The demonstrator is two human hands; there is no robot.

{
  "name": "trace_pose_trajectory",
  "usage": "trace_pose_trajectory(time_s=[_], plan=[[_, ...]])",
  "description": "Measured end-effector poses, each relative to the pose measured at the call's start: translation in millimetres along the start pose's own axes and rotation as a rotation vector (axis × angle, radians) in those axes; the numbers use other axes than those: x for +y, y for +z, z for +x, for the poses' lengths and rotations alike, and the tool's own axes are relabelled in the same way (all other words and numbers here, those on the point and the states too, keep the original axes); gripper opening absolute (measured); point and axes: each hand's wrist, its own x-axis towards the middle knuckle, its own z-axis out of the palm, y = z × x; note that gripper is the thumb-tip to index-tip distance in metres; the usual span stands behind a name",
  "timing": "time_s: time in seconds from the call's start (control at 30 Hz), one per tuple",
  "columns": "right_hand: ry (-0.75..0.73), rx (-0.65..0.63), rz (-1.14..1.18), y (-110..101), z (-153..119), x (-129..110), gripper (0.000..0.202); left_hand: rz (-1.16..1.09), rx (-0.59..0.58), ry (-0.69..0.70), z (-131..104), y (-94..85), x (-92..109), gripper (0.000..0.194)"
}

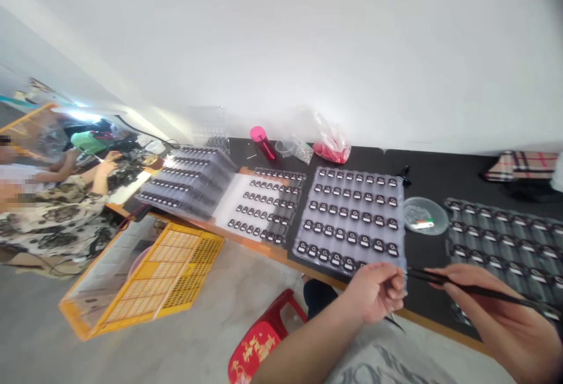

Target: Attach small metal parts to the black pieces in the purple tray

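In lilac tray [352,203], visible rows of black parts [352,237] look full; remaining work cannot tell. Left hand [373,293] at tray's near right corner, curled, contents unclear. Right hand [505,325], right of tray, clamped on tweezers [484,291].

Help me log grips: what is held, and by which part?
The right hand holds black tweezers by the arms, behind the tips; for the left hand, I cannot tell.
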Motion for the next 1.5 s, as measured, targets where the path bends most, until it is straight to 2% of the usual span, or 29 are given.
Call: trace_pose_trajectory(time_s=[0.13, 0.23, 0.47, 0.7, 0.87, 1.1, 1.3, 1.5], plan=[[-0.033, -0.062, -0.006, 12.5, 5.2, 6.1, 0.015, -0.008, -0.01, 0.01, -5.8, -7.6, 10.3, 0.024], [-0.018, -0.058, -0.012, 28.1, 9.9, 5.5, 0.018, -0.019, 0.001, 0.023, -12.9, -15.8, 21.7, 0.025], [-0.088, -0.115, -0.063, 87.0, 26.6, -32.4, 0.014, -0.014, 0.041, -0.012, -40.1, -40.6, 65.4, 0.029], [-0.121, -0.07, -0.07, 146.9, 36.8, -59.2, 0.018, 0.044, 0.073, -0.031, -64.1, -66.3, 121.9, 0.032], [-0.091, -0.042, -0.048, 180.5, 35.0, -73.4, 0.016, 0.093, 0.083, -0.056, -74.7, -83.9, 149.1, 0.035], [-0.052, -0.067, -0.061, 205.7, 25.5, -75.6, 0.016, 0.133, 0.065, -0.102, -89.9, -103.3, 164.9, 0.038], [0.034, 0.018, -0.008, 230.6, 16.8, -90.1, 0.013, 0.127, 0.074, -0.111, -101.2, -116.2, 172.4, 0.038], [-0.01, -0.018, -0.035, 233.5, 16.0, -87.2, 0.017, 0.131, 0.049, -0.105, -103.1, -119.3, 179.8, 0.036]])
